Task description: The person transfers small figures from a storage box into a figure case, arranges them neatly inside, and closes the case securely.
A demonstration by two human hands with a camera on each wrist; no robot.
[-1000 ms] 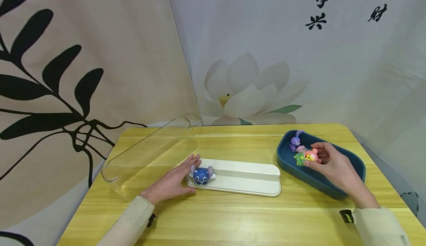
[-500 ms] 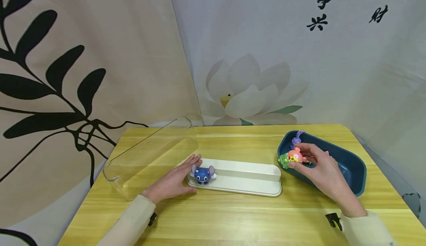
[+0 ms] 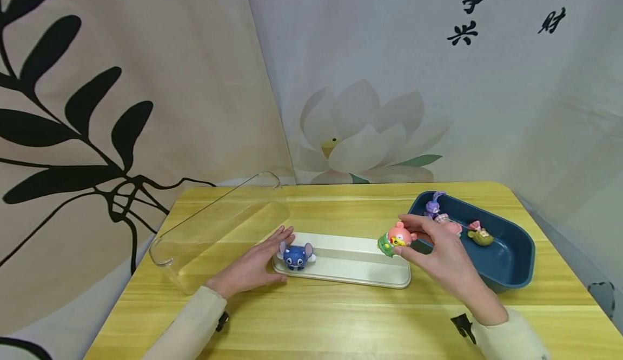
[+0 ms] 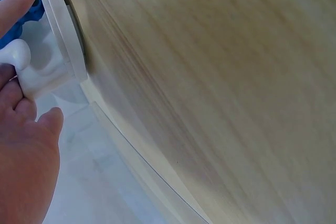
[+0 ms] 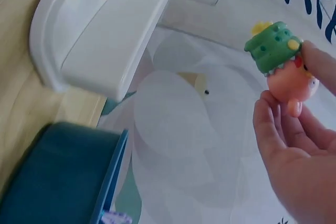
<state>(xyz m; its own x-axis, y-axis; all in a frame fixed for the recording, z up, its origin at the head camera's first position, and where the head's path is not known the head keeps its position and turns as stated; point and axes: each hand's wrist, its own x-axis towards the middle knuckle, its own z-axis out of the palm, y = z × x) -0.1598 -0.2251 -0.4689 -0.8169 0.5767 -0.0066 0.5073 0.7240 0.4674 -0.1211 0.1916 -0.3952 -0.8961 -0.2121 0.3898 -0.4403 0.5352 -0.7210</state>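
Observation:
Between thumb and fingers, my right hand [image 3: 445, 252] pinches a small pink-headed figurine [image 3: 397, 237] with a green body, held over the right end of the white stepped stand [image 3: 350, 273]. In the right wrist view the figurine [image 5: 283, 61] shows its green part with darker spots and a pink round head. My left hand [image 3: 253, 262] rests at the stand's left end, fingers spread along its edge. On that end sits a blue big-eared figurine [image 3: 295, 257]; in the left wrist view the blue figurine [image 4: 31, 14] is partly behind the thumb.
A dark blue tray [image 3: 516, 268] on the right holds a purple figurine [image 3: 432, 207], a pink one [image 3: 451, 226] and an olive one with a pink top [image 3: 479, 234]. A clear cover [image 3: 219, 230] lies at the left of the wooden table [image 3: 340, 322].
My right hand has lifted the pink-and-green figurine out of the blue tray and carried it left to the stand. The left hand and blue figurine have stayed in place.

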